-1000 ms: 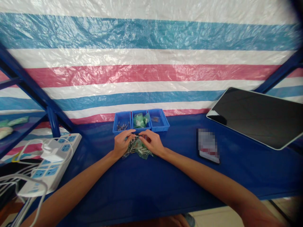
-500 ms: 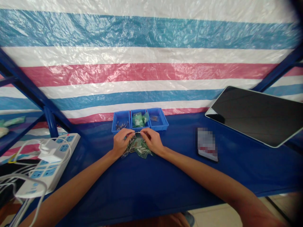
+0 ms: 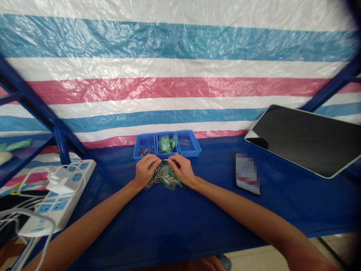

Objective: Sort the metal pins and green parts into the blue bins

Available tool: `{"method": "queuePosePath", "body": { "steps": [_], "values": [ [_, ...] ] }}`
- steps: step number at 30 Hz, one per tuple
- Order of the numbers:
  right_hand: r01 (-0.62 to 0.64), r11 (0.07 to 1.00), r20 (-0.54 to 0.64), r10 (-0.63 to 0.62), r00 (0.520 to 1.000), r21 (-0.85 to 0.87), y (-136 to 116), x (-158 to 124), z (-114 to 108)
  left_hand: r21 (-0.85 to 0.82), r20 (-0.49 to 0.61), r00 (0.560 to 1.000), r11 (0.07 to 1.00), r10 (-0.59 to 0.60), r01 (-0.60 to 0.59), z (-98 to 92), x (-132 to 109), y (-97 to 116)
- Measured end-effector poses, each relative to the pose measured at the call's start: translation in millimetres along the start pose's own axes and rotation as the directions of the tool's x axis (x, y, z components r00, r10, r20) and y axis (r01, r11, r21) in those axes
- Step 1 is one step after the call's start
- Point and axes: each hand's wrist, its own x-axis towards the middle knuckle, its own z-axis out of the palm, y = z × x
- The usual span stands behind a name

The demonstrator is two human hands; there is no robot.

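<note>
Between my two hands is a thin metal rod (image 3: 164, 160), held level, its exact kind too small to make out. My left hand (image 3: 146, 170) pinches its left end between thumb and fingertips. At the other end, my right hand (image 3: 182, 168) has a similar pinch. Just below the fingers lies a clear greenish plastic bag (image 3: 168, 179) with several slim metal pieces on and around it. Behind the hands stand joined blue bins: the left bin (image 3: 137, 145) has slim metal pieces, the middle one a green plastic bag (image 3: 167, 144), the right bin (image 3: 194, 146) a small clear packet (image 3: 184, 142).
On the blue table (image 3: 169, 222), a phone (image 3: 246, 174) lies to the right, near a dark-screened flat panel (image 3: 307, 141). A white power strip (image 3: 60, 199) with tangled cables is at the left. Blue frame bars and a striped sheet (image 3: 180, 86) bound the back.
Both hands stay almost in place, still pinching the thin rod. The whole view has shifted very slightly downward.
</note>
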Motion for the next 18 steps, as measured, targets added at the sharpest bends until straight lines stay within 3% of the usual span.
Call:
{"method": "queuePosePath", "body": {
  "steps": [18],
  "values": [
    [0.022, 0.998, 0.058, -0.019, 0.998, -0.051, 4.3, 0.9, 2.9, 0.058, -0.042, 0.998, 0.997, -0.049, 0.051, 0.4, -3.8, 0.6]
  ]
}}
